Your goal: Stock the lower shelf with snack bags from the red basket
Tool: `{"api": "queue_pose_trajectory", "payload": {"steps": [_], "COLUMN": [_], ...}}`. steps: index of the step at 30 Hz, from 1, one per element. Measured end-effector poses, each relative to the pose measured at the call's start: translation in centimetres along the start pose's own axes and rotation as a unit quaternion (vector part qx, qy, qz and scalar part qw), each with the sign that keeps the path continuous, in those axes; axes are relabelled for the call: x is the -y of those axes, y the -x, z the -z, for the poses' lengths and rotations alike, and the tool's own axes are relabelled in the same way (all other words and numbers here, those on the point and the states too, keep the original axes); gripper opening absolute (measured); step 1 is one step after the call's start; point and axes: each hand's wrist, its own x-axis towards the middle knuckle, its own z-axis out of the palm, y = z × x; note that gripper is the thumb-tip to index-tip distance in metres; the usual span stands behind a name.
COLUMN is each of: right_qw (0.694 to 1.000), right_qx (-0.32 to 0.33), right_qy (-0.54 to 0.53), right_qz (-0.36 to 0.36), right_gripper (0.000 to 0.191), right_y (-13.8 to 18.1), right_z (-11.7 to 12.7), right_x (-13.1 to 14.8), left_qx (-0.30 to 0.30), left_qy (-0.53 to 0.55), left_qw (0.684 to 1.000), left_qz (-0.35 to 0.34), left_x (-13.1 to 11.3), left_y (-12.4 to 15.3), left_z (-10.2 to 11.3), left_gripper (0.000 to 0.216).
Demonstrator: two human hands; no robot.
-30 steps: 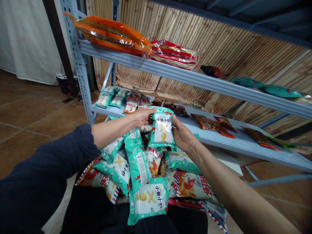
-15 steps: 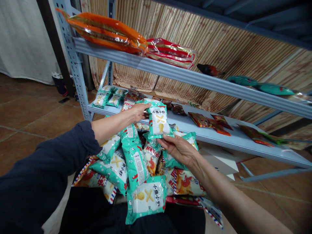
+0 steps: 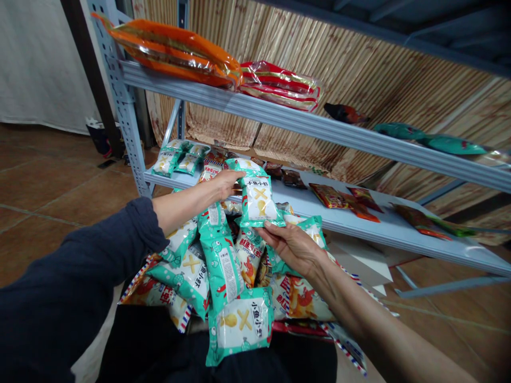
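Note:
My left hand [image 3: 229,183] is closed on the upper left edge of a teal and white snack bag [image 3: 261,199], its printed front facing me. My right hand [image 3: 293,244] pinches the bag's bottom edge between thumb and fingers. Another teal and white section [image 3: 247,166] shows above the top edge; whether it is joined to the held bag or a separate one, I cannot tell. Below my hands lies a heap of snack bags. A teal bag [image 3: 239,324] rests at its near side, and a cream bag with red print [image 3: 249,258] sits in the middle.
Two teal bags [image 3: 167,159] stand at the left end of the lower shelf [image 3: 327,213], with several brown and red packets [image 3: 327,196] further right. The upper shelf's beam [image 3: 287,119] crosses above my hands, bearing an orange package [image 3: 179,50] and a red one [image 3: 281,88].
The held bag's top has tipped slightly, so more of the teal and white section above it shows. Both hands keep their hold, nearly in place.

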Motion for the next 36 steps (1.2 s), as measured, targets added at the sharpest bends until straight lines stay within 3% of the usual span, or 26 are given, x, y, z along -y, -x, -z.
{"api": "queue_pose_trajectory", "payload": {"steps": [11, 15, 19, 24, 28, 33, 36], "right_qw": [0.999, 1.0, 1.0, 0.998, 0.996, 0.997, 0.988], "right_qx": [-0.005, -0.005, -0.017, 0.052, 0.078, 0.054, 0.117], "right_qy": [-0.032, -0.022, -0.019, 0.016, -0.002, 0.034, 0.09], "right_qz": [-0.008, -0.014, -0.017, -0.032, -0.05, -0.042, -0.055], "right_gripper": [0.021, 0.018, 0.027, 0.022, 0.016, 0.03, 0.043], "right_y": [0.1, 0.2, 0.3, 0.2, -0.5, -2.9, -5.0], "right_z": [-0.3, -0.6, -0.8, -0.7, -1.4, -3.4, -5.3], "right_x": [-0.5, -0.5, -0.5, -0.2, 0.9, 3.5, 4.8], "left_qx": [0.03, 0.056, 0.072, 0.001, -0.02, -0.043, -0.05], "left_qy": [-0.013, -0.012, -0.006, 0.016, 0.016, 0.006, 0.0], "left_qw": [0.999, 0.997, 0.995, 1.0, 1.0, 0.999, 0.999], "left_qz": [-0.033, -0.056, -0.071, -0.001, 0.001, 0.001, 0.004], "left_x": [0.5, 0.2, -0.1, 0.6, 0.6, -0.6, -1.5], "left_y": [-0.2, 1.6, 2.9, -0.8, -3.8, -4.4, -4.6], "left_z": [1.3, 1.3, 1.5, 0.9, 0.4, 1.4, 2.4], "left_gripper": [0.025, 0.027, 0.028, 0.017, 0.009, 0.007, 0.007]}}
